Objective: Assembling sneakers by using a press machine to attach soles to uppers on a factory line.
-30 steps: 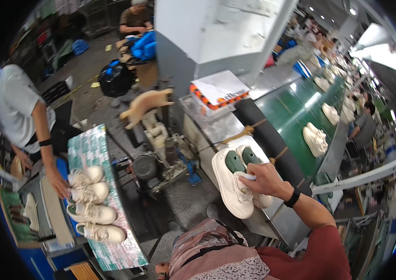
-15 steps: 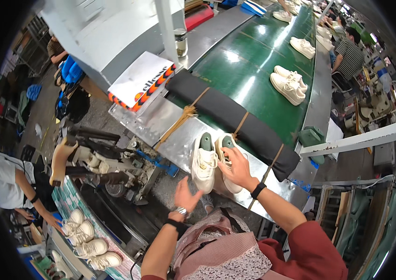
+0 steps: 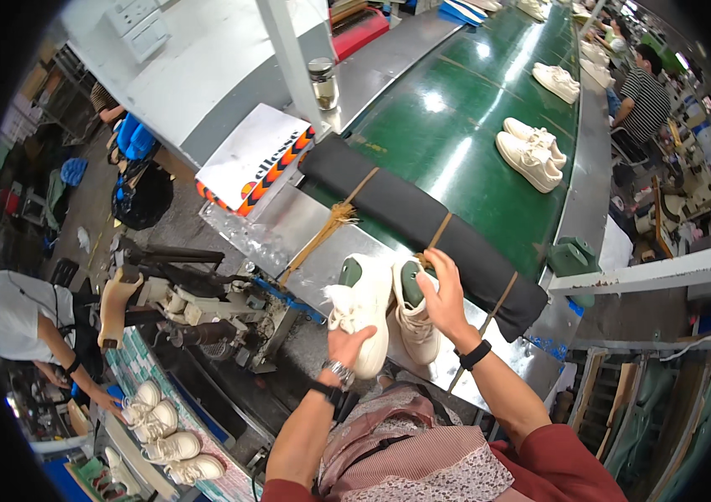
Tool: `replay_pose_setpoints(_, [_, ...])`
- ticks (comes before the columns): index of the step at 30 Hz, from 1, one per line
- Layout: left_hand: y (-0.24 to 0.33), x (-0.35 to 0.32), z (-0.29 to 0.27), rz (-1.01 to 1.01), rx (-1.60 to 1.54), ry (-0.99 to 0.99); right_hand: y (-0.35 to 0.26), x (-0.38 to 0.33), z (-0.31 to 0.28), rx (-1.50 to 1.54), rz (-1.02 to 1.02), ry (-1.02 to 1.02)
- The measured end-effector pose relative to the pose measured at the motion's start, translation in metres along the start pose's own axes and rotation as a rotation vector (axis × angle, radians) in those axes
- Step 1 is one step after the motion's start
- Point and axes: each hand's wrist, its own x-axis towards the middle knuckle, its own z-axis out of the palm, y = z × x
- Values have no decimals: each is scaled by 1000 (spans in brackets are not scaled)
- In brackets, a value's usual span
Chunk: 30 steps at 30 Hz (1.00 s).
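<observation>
Two cream sneakers with green inner linings are held side by side over a shiny metal table. My left hand grips the left sneaker from below, at its toe end. My right hand is closed over the right sneaker, fingers on its collar. Just beyond them lies a long black padded roll tied with brown string, at the edge of the green conveyor belt.
A pair of cream sneakers and more behind ride the belt. A white and orange shoebox sits on the table's left. A shoe-last machine stands at left; a person handles sneakers on a cart. Another person sits at right.
The view swung from the cart toward the table and belt. My right hand carried both sneakers over the table, and my left hand came up and took the left one.
</observation>
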Motion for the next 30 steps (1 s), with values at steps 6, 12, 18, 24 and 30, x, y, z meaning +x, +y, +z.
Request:
replay_pose_setpoints(6, [37, -107, -72, 221, -234, -244, -120, 49, 36, 95, -90, -681])
replay_pose_setpoints(12, [21, -175, -97, 145, -210, -1, -175, 16, 80, -7, -339, -794])
replay_pose_setpoints(18, [2, -186, -123, 180, -474, 83, -221, -1, 116, -3, -482, -841])
replay_pose_setpoints(24, [25, -217, -165, 151, -512, 75, -269, -20, 144, -76, -943, -745])
replay_pose_setpoints(30, [24, -214, -176, 277, -549, 128, -279, -22, 144, 1, -800, -814])
